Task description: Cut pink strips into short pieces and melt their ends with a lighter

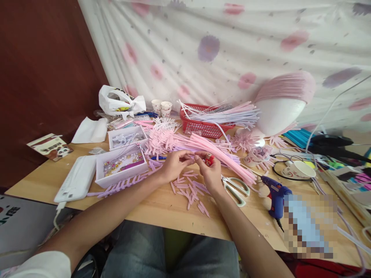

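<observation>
My left hand [177, 164] is closed in a pinch, its thumb and fingertips meeting those of my right hand. Whatever lies between the left fingertips is too small to make out. In my right hand [211, 172], also closed, sits a small red object [209, 159] with a metallic-looking bit, partly covered by the fingers. Below both hands, short pink and lilac fuzzy pieces [189, 191] lie scattered on the table. Just behind them rests a bundle of long pink pipe cleaners [223, 156]. Beside my right wrist are scissors [236, 189] with pale handles.
White boxes of beads [121, 177] and a white power bank [75, 178] stand left. A red basket [197, 127] holds more pipe cleaners at the back. On the right are a white foam head [271, 114], a paper cup [298, 170] and a blue glue gun [275, 195].
</observation>
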The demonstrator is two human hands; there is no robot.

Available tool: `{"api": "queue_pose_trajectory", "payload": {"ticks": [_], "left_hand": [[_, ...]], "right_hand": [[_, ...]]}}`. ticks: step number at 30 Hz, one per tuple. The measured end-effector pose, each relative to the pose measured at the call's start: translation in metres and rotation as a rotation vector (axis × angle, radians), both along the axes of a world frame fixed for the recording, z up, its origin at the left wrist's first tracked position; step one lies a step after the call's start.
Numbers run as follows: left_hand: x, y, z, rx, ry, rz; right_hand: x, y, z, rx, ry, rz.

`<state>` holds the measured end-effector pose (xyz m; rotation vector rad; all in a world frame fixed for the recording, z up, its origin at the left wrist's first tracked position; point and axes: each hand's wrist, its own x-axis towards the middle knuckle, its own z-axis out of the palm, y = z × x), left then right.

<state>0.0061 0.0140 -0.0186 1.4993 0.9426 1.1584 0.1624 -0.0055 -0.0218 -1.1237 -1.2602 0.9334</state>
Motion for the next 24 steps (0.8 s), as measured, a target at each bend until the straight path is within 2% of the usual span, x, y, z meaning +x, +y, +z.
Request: {"api": "queue_pose_trajectory", "payload": {"ticks": [7,13,17,24], "left_hand": [[-0.002,-0.002,0.005,0.077,0.053,0.002],[-0.004,0.003,-0.004,0.099,0.019,0.071],[-0.003,0.003,-0.005,0.086,-0.039,0.096],[-0.002,0.001,0.002,-0.004,-0.109,0.154]], "right_hand": [[0.003,0.006,-0.006,-0.041,0.014,0.018],[0.002,0.003,-0.001,-0.150,0.256,-0.028],[-0.001,0.001,0.003,-0.173,0.288,-0.015],[-0.001,0.000,0.003,-0.142,0.251,-0.005]]}}
